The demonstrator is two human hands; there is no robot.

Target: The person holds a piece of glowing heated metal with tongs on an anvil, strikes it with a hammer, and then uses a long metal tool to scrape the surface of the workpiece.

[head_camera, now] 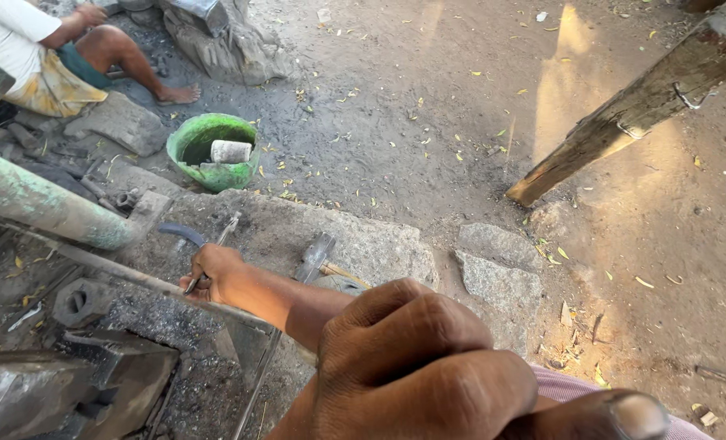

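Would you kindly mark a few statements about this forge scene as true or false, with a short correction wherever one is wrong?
1. The left hand grips a thin metal tool. True.
2. The green basin is empty. False: a pale cylindrical block lies in it.
3. A hammer lies on the stone slab. True.
4. The right hand holds the hammer. False: it is a closed fist close to the camera, apart from the hammer.
5. Another person sits at the upper left. True.

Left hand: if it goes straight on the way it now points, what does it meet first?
Probably the curved dark bar just beyond the left hand, then the green pipe; depth is unclear.
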